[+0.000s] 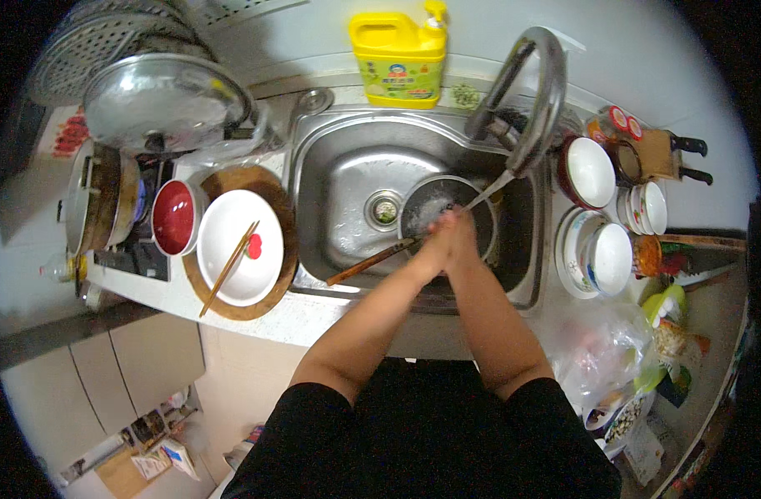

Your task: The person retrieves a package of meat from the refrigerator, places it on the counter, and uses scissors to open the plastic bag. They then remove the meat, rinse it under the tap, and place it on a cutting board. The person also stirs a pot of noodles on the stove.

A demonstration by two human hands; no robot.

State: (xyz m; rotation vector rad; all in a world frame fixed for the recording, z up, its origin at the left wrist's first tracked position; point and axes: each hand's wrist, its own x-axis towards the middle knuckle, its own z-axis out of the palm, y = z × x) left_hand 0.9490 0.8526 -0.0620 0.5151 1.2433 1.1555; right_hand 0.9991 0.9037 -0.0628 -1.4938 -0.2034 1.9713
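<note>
My left hand [439,240] and my right hand [462,240] are pressed together under a stream of water [489,192] from the curved metal faucet [547,106]. Both are slightly blurred, and no object shows between them; their finger positions are unclear. Below them a round metal pan [418,203] with water in it sits in the right part of the stainless steel sink [349,168]. Its wooden handle [371,261] points toward the front left rim of the sink. My hands and wrists hide part of the pan. Bits of green lie in the drain strainer [385,211].
Behind the sink stands a yellow detergent jug [398,68]. On the left, a white bowl [237,249] with chopsticks [229,268] rests on a round wooden board [286,240]. A pot [99,199] sits over a blue flame. Stacked bowls [610,259] and a knife block [658,153] stand right.
</note>
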